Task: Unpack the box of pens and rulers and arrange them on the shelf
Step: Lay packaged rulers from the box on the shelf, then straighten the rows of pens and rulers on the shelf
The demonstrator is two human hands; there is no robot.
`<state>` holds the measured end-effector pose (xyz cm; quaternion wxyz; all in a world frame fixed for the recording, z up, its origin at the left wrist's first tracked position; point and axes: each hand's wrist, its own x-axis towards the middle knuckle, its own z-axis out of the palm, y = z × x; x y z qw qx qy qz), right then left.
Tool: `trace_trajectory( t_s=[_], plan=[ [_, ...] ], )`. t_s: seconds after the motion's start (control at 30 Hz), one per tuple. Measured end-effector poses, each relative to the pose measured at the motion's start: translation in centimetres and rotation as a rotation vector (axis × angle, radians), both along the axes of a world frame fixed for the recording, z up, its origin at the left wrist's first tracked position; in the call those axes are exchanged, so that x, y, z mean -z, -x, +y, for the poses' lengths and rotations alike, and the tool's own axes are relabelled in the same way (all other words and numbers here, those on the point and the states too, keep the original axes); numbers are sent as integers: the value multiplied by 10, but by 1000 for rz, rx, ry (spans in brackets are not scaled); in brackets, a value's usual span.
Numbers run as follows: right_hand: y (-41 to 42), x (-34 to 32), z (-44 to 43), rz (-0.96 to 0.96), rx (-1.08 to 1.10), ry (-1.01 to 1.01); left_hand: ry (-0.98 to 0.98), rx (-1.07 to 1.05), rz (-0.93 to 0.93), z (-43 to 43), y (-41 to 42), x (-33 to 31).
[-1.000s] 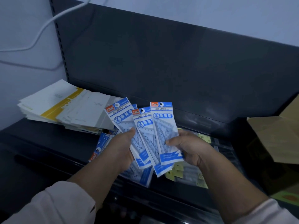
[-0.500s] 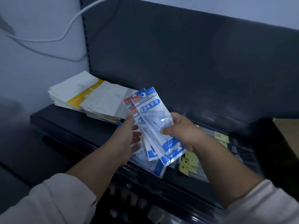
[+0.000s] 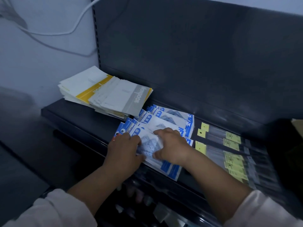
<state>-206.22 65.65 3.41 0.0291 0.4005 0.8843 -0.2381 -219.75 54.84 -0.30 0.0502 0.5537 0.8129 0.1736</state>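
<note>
Several blue-and-white ruler packs (image 3: pixel 165 119) lie fanned and overlapping on the dark shelf (image 3: pixel 73 115). Both my hands are down on the front packs of that pile. My left hand (image 3: pixel 124 149) rests on their left edge, fingers laid over the plastic. Just to its right, my right hand (image 3: pixel 171 145) presses on the top pack with thumb and fingers spread. The pack between the two hands is blurred. No box and no pens are in view.
A stack of white and yellow booklets (image 3: pixel 101 94) sits at the shelf's back left, touching the ruler pile. Clear packs with yellow tags (image 3: pixel 229 145) lie in rows to the right. The shelf's dark back panel (image 3: pixel 196 54) rises behind. Blurred items sit below the shelf edge.
The ruler packs I held fanned up in both hands have come down onto the pile on the shelf. Both hands moved forward and down with them, and the view shifted left.
</note>
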Motion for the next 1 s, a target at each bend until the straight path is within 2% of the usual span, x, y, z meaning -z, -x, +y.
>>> trace_trajectory(
  t_s=[0.07, 0.23, 0.57, 0.73, 0.87, 1.0],
  plan=[
    [-5, -1, -1, -11, 9, -29, -24, 24, 17, 3, -2, -2],
    [-23, -3, 2, 110, 90, -84, -122, 97, 46, 17, -14, -14],
    [-90, -37, 1, 104, 244, -438, -246, 438, 139, 72, -63, -57],
    [-150, -94, -14, 171, 396, -640, -374, 590, 77, 100, -120, -105],
    [-210, -131, -35, 160, 527, -772, -385, 726, 16, 112, -176, -137],
    [-283, -148, -54, 121, 689, -792, -334, 812, -57, 114, -236, -157]
  ],
)
